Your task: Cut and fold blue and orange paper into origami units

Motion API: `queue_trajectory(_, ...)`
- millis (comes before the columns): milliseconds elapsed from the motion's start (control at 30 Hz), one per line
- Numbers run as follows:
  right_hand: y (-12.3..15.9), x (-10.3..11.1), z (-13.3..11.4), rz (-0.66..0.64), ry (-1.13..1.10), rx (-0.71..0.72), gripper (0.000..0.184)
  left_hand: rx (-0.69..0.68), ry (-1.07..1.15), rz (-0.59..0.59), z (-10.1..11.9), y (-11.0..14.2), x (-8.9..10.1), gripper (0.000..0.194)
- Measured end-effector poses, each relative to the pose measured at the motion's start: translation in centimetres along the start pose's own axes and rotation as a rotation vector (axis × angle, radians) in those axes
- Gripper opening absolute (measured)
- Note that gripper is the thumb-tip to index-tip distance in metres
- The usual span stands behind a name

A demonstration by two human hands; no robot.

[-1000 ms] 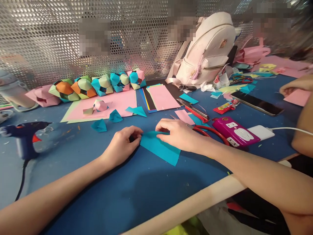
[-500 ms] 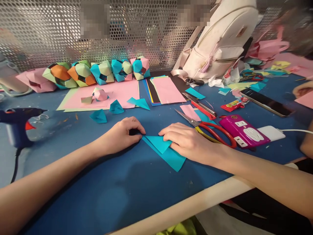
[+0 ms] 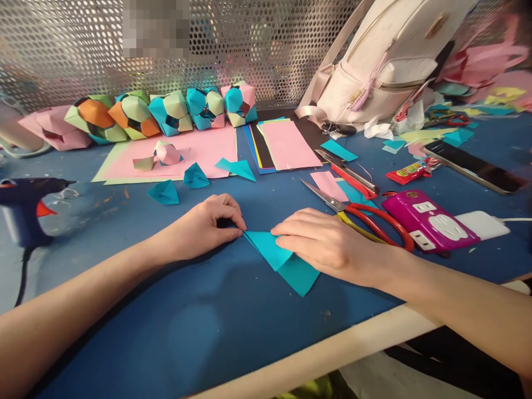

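A folded sheet of blue paper [image 3: 272, 249] lies on the table in front of me, one flap over its lower layer. My left hand [image 3: 214, 224] is closed, its thumb and forefinger pinching the paper's left corner. Across the right part of the flap lies my right hand [image 3: 318, 241], fingers close together and holding the paper against the table; its thumb is hidden. Just beyond are small folded blue paper pieces [image 3: 163, 192] and a flat blue strip [image 3: 236, 168]. Scissors [image 3: 374, 221] with red and yellow handles lie beside my right hand.
At left stands a glue gun [image 3: 29, 208]. Several paper balls [image 3: 170, 113] line the mesh partition [image 3: 233, 44]. Behind are pink sheets [image 3: 288, 145] and a white backpack [image 3: 374, 72]. To the right lie a box cutter [image 3: 353, 177], purple power strip [image 3: 428, 221] and phone [image 3: 474, 166].
The flap now lies flatter and reaches further down over the lower layer. My right fingers have slid onto it. My left hand keeps its pinch, and the view has shifted slightly.
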State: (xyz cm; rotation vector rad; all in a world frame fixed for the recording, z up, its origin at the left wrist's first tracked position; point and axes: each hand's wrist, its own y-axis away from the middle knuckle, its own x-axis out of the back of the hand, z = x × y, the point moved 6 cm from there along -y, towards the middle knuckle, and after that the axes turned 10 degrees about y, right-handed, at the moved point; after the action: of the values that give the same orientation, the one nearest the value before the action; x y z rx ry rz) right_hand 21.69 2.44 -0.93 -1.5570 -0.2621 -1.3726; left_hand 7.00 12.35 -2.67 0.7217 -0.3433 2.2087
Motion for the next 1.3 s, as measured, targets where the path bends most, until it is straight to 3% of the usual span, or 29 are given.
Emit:
queue_trajectory(333, -0.1, -0.1, -0.3, -0.021, 0.064, 0.035, 0.016, 0.006, -0.015, -0.004, 0.0, -0.1, 0.0, 0.014)
queue_trajectory(500, -0.2, 0.1, -1.1, 0.005, 0.182, 0.069, 0.022, 0.010, -0.010, -0.006, -0.1, -0.1, 0.0, 0.014)
queue_trajectory(1300, -0.3, -0.1, -1.7, -0.016, 0.153, 0.126, 0.024, -0.013, 0.026, -0.026, -0.1, -0.2, 0.2, 0.016)
